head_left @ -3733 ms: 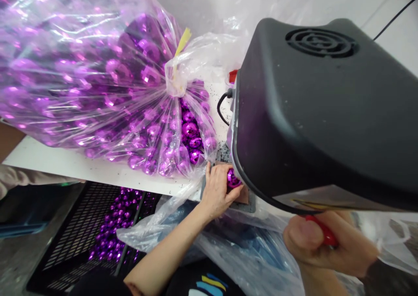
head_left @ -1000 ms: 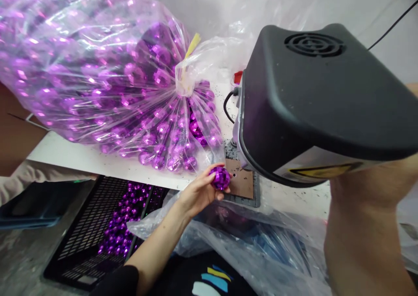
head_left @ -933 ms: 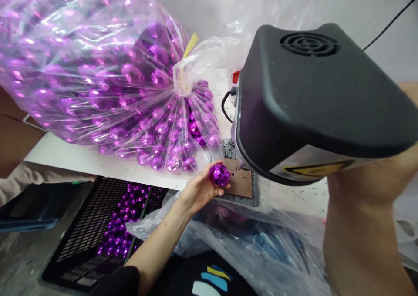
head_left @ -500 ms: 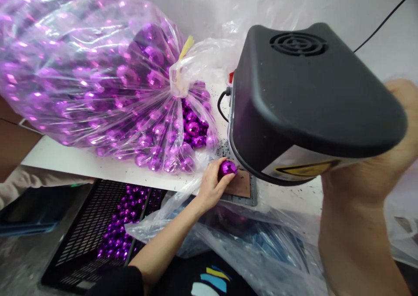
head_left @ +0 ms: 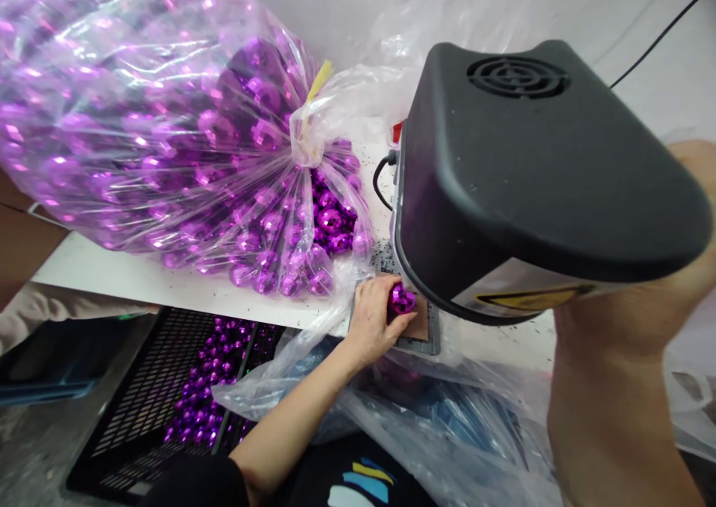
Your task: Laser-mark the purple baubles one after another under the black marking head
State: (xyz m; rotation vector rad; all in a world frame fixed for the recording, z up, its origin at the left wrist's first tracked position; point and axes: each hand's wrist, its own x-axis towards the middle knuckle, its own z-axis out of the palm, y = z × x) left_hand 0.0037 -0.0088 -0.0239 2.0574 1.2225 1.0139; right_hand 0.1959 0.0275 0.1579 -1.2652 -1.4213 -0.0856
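Note:
My left hand (head_left: 374, 319) is closed around a faceted purple ball (head_left: 400, 299) and holds it on the brown pad (head_left: 419, 326) under the black machine head (head_left: 531, 171). My right arm (head_left: 620, 395) rises at the right, with the hand hidden behind the machine head. A big tied clear bag of purple balls (head_left: 168, 127) lies on the white table (head_left: 112, 279) just left of the machine.
A black slatted crate (head_left: 139, 410) below the table edge holds several purple balls. Crumpled clear plastic (head_left: 425, 417) lies across my lap. A black cable (head_left: 381, 183) runs along the machine's left side, with a red knob behind it.
My left hand has carried the purple ball from in front of the table edge to the right, onto the pad under the machine head. My right arm stays raised behind the machine.

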